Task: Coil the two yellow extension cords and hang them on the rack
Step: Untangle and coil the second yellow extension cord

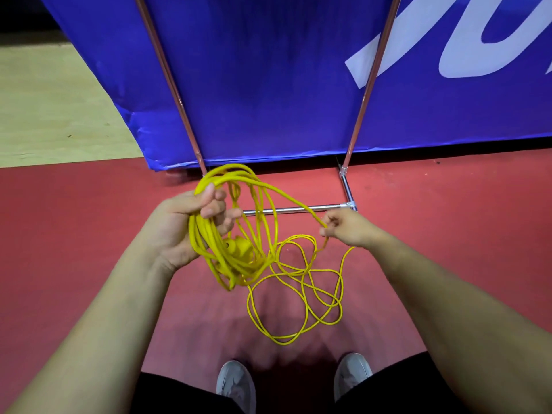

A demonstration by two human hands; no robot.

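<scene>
Forearms reach out over my grey shoes (pixel 236 383). My left hand (pixel 176 225) has its fingers curled round a bundle of loops of the yellow extension cord (pixel 206 249), thumb over the top. The yellow plug block (pixel 239 249) hangs low inside the coil. My right hand (pixel 346 228) pinches a single strand between thumb and fingertips.

From that pinch the loose tail (pixel 301 294) drops to the red floor (pixel 89 234) in slack, overlapping loops. I judge the cord light, limp and slightly springy, with a smooth jacket that should slide through a loose pinch. The crossed loops could snag, though. The bundle's top seems the best hold, letting the block's weight hang.

Beyond my hands, the chrome rack (pixel 298 209) stands before a blue banner (pixel 268 85). I cannot make out a second cord.
</scene>
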